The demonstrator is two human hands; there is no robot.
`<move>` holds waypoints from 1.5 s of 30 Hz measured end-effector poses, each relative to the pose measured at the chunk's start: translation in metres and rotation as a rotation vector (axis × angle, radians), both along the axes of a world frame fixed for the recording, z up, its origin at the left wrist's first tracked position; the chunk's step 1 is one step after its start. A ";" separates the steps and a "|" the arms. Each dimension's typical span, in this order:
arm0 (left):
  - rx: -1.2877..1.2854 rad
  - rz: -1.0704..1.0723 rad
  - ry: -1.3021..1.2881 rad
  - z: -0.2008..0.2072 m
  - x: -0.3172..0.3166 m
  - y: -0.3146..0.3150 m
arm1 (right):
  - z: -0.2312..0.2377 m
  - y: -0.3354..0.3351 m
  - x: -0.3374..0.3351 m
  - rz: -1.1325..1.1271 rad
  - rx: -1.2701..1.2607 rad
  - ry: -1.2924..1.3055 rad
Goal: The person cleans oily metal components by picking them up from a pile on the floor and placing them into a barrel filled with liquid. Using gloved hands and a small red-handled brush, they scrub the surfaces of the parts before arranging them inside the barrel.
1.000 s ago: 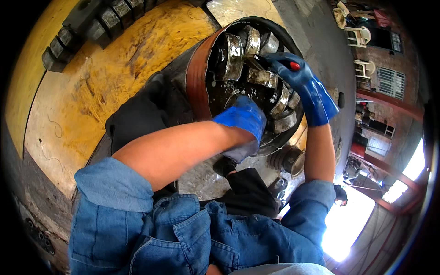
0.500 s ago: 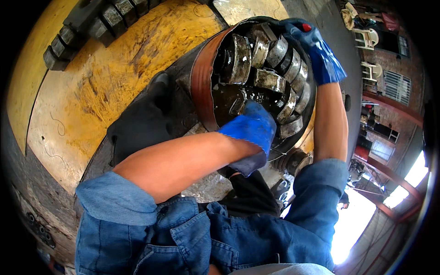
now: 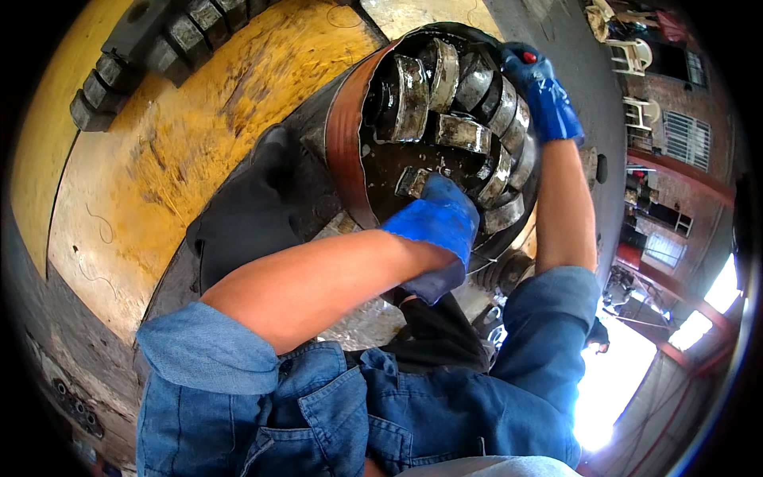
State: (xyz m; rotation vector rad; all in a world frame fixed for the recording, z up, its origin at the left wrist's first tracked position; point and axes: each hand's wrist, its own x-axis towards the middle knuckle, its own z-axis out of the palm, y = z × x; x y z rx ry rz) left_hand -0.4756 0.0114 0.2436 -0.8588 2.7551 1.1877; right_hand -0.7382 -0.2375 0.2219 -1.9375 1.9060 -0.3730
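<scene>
A round drum (image 3: 346, 131) with a reddish-brown outer wall holds dark oily liquid and several thick, wet metal blocks (image 3: 463, 133). My left hand (image 3: 437, 211), in a blue rubber glove, reaches into it over the near side. Its fingers are closed on a small metal block (image 3: 411, 181) at the liquid's surface; the fingertips are partly hidden. My right hand (image 3: 543, 91), gloved in blue too, is closed at the drum's far right rim. A small red piece (image 3: 530, 57) shows at its fingers; what it belongs to is hidden.
A yellow, stained metal sheet (image 3: 294, 71) spreads to the left, with a row of dark metal blocks (image 3: 164, 56) on it. A black boot (image 3: 274, 151) stands beside the drum. Coiled metal parts (image 3: 509, 270) lie below its rim. White plastic chairs (image 3: 632, 56) stand far right.
The small metal block at my left hand shows more clearly above the liquid. My right hand stays at the rim, and the whole view has shifted slightly.
</scene>
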 end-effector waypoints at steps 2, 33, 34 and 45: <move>0.058 0.020 0.048 0.007 0.021 0.003 | -0.014 0.014 -0.008 -0.049 -0.037 -0.058; -0.032 -0.153 -0.207 -0.034 -0.045 0.004 | -0.070 0.235 0.018 -0.114 0.411 0.031; -0.039 -0.177 -0.214 -0.029 -0.042 0.003 | -0.058 0.231 0.020 -0.084 0.419 0.057; -0.035 -0.065 -0.146 -0.015 -0.020 -0.009 | 0.080 0.147 0.029 0.014 0.181 -0.205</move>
